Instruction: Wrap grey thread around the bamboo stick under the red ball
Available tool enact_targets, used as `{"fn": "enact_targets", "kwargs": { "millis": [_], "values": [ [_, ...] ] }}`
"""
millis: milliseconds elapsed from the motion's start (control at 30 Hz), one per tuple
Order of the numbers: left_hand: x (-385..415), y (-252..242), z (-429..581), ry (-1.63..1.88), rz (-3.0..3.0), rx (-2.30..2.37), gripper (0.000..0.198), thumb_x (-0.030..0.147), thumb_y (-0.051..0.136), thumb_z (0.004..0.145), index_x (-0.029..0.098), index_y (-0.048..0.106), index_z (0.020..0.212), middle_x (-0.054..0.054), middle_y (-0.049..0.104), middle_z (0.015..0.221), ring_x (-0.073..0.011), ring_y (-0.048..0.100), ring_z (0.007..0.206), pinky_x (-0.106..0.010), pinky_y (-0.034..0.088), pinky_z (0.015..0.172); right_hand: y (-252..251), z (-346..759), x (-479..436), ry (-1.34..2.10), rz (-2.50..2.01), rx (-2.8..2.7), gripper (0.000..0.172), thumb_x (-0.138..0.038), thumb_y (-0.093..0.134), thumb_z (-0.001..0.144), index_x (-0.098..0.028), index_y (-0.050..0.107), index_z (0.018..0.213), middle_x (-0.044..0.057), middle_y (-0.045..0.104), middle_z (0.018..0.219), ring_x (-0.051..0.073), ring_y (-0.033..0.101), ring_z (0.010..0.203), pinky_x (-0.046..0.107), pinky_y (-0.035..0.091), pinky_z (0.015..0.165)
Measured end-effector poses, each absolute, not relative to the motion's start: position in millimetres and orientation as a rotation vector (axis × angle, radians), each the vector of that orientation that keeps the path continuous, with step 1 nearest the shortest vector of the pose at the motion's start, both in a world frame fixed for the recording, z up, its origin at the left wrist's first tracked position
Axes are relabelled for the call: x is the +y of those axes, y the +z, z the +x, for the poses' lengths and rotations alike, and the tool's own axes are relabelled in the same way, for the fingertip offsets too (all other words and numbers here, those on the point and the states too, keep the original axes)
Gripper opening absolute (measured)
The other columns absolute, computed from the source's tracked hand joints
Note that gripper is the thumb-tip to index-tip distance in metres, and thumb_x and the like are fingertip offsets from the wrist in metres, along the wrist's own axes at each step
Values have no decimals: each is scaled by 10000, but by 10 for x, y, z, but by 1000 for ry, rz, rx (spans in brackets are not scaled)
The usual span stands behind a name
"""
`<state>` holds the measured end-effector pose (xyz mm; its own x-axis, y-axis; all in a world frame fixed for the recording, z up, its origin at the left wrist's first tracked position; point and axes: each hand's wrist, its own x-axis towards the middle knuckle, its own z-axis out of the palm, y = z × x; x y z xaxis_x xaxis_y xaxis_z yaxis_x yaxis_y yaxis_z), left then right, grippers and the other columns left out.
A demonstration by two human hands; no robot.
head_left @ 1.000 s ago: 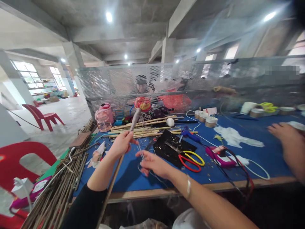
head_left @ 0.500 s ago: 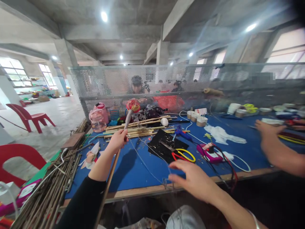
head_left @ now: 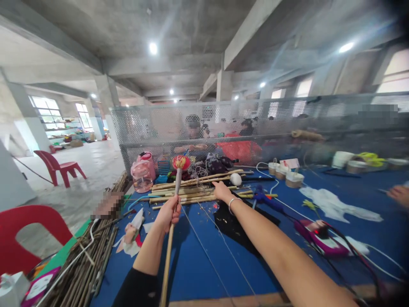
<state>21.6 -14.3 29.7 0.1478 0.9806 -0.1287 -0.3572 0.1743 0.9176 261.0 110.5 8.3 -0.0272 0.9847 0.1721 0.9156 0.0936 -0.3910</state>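
My left hand (head_left: 168, 213) is wrapped round a long thin wooden stick (head_left: 168, 260), just below a grey-wrapped stretch. At its top sits a red and yellow bundle (head_left: 181, 162). Thin grey string (head_left: 204, 247) runs from near this hand down past the table's front edge. Over the bamboo sticks (head_left: 198, 181) at the back, my right hand (head_left: 223, 192) reaches out with fingers extended, close to a tangle of grey string (head_left: 200, 175) and a white ball (head_left: 235, 179). I see nothing held in it. My right forearm crosses a black cloth (head_left: 233, 226).
A blue glue gun (head_left: 266, 199) lies right of my hand. Beyond it are a white plastic sheet (head_left: 338, 202), a purple power strip (head_left: 330, 245) with cords, and small pots (head_left: 294, 179). Brown twigs (head_left: 79, 264) line the left edge. A perforated screen (head_left: 153, 128) stands behind.
My right hand has moved from the table's front edge forward to the sticks at the back. The scissors on the black cloth no longer show. My left hand keeps its hold.
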Motion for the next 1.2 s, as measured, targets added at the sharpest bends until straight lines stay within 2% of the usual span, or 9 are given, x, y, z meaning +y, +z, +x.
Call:
{"fn": "enact_targets", "kwargs": {
  "millis": [133, 200, 467, 567, 700, 767, 867, 1000, 1200],
  "values": [
    [-125, 210, 164, 1156, 758, 872, 312, 463, 576, 758, 182, 453, 815, 92, 364, 472, -6, 198, 320, -121, 60, 316, -35, 2726, 1345, 266, -1865, -1965, 150, -130, 571, 730, -128, 705, 798, 124, 665, 869, 209, 609, 862, 258, 408, 780],
    [-130, 196, 145, 1165, 741, 868, 312, 462, 575, 761, 179, 459, 819, 90, 370, 473, -5, 203, 320, -122, 61, 317, -65, 2754, 1409, 286, -1817, -1935, 114, -115, 566, 726, -135, 672, 687, 101, 663, 775, 209, 603, 860, 262, 405, 785],
    [-125, 181, 119, 1184, 734, 916, 338, 480, 601, 726, 187, 459, 819, 92, 385, 469, -6, 213, 317, -124, 74, 313, 591, 2317, 1546, 492, -1392, -1643, 236, -253, 283, 911, -173, 494, 980, 65, 622, 854, 123, 607, 631, 226, 457, 550],
    [-135, 173, 119, 1176, 766, 939, 360, 501, 606, 710, 191, 457, 816, 90, 396, 470, -10, 220, 320, -125, 86, 312, 809, 2141, 1402, 739, -983, -1488, 176, -315, 362, 882, -195, 470, 951, 39, 610, 838, 134, 605, 638, 245, 468, 534],
    [-183, 175, 130, 1157, 849, 995, 369, 526, 585, 708, 199, 441, 800, 91, 404, 462, -19, 219, 320, -129, 106, 310, 568, 2073, 999, 869, -1183, -1746, 100, -267, 546, 771, -181, 539, 822, 24, 602, 692, 151, 577, 612, 284, 464, 597],
    [-203, 184, 171, 1134, 895, 1041, 356, 531, 555, 725, 204, 429, 783, 93, 396, 450, -25, 213, 319, -134, 115, 311, 354, 2072, 752, 835, -1249, -1768, 119, -231, 629, 701, -173, 561, 780, 48, 615, 733, 180, 590, 725, 312, 459, 700],
    [-199, 197, 313, 1086, 1000, 1140, 312, 507, 495, 769, 203, 427, 751, 82, 409, 459, -36, 235, 324, -145, 138, 311, 152, 2026, 369, 1035, -1180, -1531, 206, -370, 564, 775, -187, 540, 866, 67, 607, 876, 191, 588, 841, 327, 467, 738],
    [-152, 193, 571, 1112, 1270, 1305, 256, 415, 477, 795, 180, 499, 696, 45, 446, 494, -62, 352, 366, -171, 234, 338, 111, 1899, -39, 1699, -899, -1172, 481, -532, 572, 755, -289, 373, 1119, 13, 577, 919, 150, 605, 702, 335, 502, 620],
    [-182, 87, 711, 1071, 1530, 1406, 279, 375, 470, 810, 155, 619, 725, -13, 543, 537, -101, 447, 416, -207, 315, 387, 68, 1885, -191, 1896, -857, -1259, 545, -514, 743, 586, -214, 447, 932, -70, 511, 650, 57, 481, 456, 226, 436, 501]
  ]
}}
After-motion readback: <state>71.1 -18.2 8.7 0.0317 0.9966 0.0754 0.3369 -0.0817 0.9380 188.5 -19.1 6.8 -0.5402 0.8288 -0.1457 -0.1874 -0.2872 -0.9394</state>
